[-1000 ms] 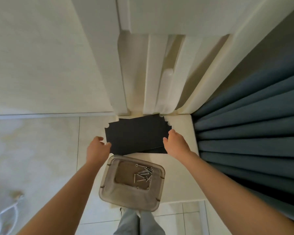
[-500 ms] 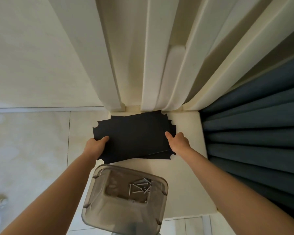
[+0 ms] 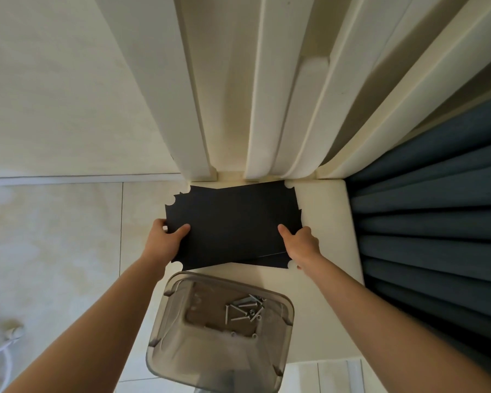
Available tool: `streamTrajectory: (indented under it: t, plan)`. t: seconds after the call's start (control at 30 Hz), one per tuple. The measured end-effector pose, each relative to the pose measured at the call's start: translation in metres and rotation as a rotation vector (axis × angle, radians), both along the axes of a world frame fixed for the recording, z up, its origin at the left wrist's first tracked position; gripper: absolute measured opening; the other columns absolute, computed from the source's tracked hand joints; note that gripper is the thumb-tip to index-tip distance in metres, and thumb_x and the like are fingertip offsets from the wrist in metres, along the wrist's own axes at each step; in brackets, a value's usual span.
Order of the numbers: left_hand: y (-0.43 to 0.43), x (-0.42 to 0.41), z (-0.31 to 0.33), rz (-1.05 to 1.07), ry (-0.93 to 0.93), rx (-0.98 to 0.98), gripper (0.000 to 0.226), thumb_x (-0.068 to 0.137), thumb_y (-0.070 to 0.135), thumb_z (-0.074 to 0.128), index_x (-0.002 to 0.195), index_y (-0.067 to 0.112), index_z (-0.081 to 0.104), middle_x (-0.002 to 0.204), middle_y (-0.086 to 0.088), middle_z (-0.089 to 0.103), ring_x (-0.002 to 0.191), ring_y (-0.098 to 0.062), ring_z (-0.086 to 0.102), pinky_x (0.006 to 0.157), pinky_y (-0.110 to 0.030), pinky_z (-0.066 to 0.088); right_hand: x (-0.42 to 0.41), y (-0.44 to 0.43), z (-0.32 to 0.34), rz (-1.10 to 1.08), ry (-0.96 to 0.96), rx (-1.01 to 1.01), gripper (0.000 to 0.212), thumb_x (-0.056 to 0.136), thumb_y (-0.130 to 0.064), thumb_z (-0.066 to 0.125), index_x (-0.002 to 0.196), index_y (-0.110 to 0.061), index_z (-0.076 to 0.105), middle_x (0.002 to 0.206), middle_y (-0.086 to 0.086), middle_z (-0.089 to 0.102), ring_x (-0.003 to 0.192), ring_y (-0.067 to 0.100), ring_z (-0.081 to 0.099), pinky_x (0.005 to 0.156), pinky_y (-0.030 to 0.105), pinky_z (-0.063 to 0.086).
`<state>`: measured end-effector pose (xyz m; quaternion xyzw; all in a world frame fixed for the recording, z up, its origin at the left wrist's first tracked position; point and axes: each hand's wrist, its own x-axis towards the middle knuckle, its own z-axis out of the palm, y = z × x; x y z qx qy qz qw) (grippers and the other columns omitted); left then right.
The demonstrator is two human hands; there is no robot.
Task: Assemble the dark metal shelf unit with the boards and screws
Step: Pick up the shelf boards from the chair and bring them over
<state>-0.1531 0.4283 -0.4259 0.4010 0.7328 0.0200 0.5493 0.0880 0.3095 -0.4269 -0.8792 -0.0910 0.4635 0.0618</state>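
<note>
both hands, left hand [image 3: 165,240] and right hand [image 3: 301,243], grasp the dark boards [image 3: 233,222] mid-frame; the lower boards could slide out.

Soft even daylight, no glare. Gentle shadows in pale curtain [image 3: 267,109] folds, upper centre. Wide-angle bends my view at edges; lower left corner blurred.

Our left hand [image 3: 165,242] and right hand [image 3: 301,245] grip the boards [image 3: 233,222] at either side, over the ledge [image 3: 323,211]; nearer us stands a tub [image 3: 169,324] (screws [image 3: 244,307] in it), and curtains [image 3: 267,109] hang behind the boards.
</note>
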Motion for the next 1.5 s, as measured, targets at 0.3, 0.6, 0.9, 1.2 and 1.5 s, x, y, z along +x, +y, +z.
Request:
streamTrajectory:
  t: [0.3, 0.6, 0.9, 1.2, 1.5]
  plan:
    - [0.003, 0.002, -0.002, 0.012, -0.094, 0.000, 0.051, 0.100, 0.026, 0.060, 0.143, 0.013, 0.037, 0.125, -0.006, 0.053, 0.106, -0.028, 0.057, 0.090, -0.042, 0.050, -0.002, -0.011, -0.001, -0.034, -0.041, 0.079, 0.063, 0.094, -0.051, 0.056, 0.133, -0.002, 0.043, 0.129, 0.017, 0.054, 0.105, 0.030, 0.056, 0.080, 0.036, 0.051]
    - [0.011, 0.008, 0.010, 0.061, -0.238, -0.017, 0.045, 0.101, 0.020, 0.059, 0.138, 0.018, 0.035, 0.123, -0.006, 0.056, 0.097, -0.020, 0.061, 0.089, -0.040, 0.051, -0.016, -0.019, 0.009, -0.195, -0.059, 0.167, 0.064, 0.089, -0.048, 0.066, 0.129, -0.001, 0.047, 0.126, 0.017, 0.056, 0.113, 0.034, 0.056, 0.083, 0.036, 0.048]
    - [0.007, 0.007, 0.042, 0.040, -0.328, 0.069, 0.044, 0.100, 0.021, 0.060, 0.138, 0.022, 0.037, 0.129, -0.002, 0.052, 0.103, -0.019, 0.060, 0.078, -0.028, 0.055, -0.020, -0.031, 0.036, -0.396, -0.086, 0.308, 0.054, 0.088, -0.055, 0.062, 0.117, -0.014, 0.042, 0.112, 0.007, 0.055, 0.088, 0.024, 0.058, 0.059, 0.027, 0.046]
    - [0.005, 0.009, 0.112, 0.057, -0.375, 0.187, 0.043, 0.098, 0.023, 0.064, 0.138, 0.017, 0.050, 0.128, -0.001, 0.061, 0.113, -0.025, 0.062, 0.099, -0.045, 0.054, -0.019, -0.037, 0.098, -0.423, -0.234, 0.434, 0.041, 0.095, -0.053, 0.052, 0.105, -0.014, 0.041, 0.095, 0.004, 0.051, 0.070, 0.016, 0.049, 0.056, 0.029, 0.038]
    - [-0.038, -0.033, 0.208, 0.197, -0.380, 0.295, 0.037, 0.098, 0.025, 0.063, 0.134, 0.018, 0.056, 0.121, 0.003, 0.066, 0.110, -0.018, 0.064, 0.082, -0.025, 0.054, -0.041, -0.045, 0.188, -0.275, -0.216, 0.625, 0.037, 0.095, -0.046, 0.057, 0.104, -0.016, 0.038, 0.086, -0.009, 0.049, 0.073, 0.007, 0.051, 0.058, 0.020, 0.036]
